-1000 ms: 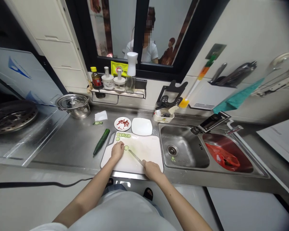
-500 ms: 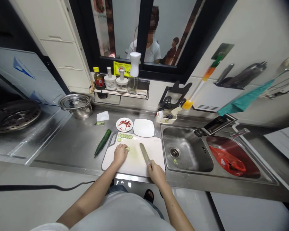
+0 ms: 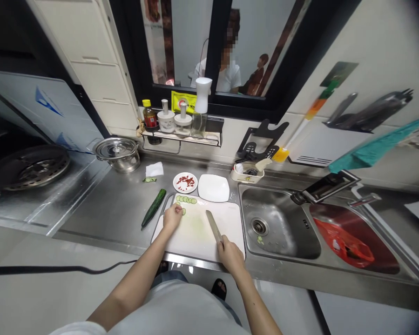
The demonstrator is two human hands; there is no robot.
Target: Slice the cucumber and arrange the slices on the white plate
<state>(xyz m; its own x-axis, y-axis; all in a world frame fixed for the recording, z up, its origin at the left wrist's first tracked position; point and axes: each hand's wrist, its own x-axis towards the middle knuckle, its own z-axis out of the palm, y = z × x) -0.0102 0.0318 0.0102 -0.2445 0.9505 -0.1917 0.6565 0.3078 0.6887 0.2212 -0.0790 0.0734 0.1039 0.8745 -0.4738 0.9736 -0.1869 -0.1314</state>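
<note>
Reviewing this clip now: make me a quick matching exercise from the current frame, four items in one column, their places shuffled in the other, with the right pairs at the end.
Column one
1. Knife
2. Uncut cucumber
3. Red plastic bag
4. Round plate of red pieces

Column two
A. On the counter, left of the cutting board
B. Beside the squarish white plate
C. Held in the right hand
D. Inside the right-hand sink basin

Pairs: 1-C, 2-A, 3-D, 4-B
</note>
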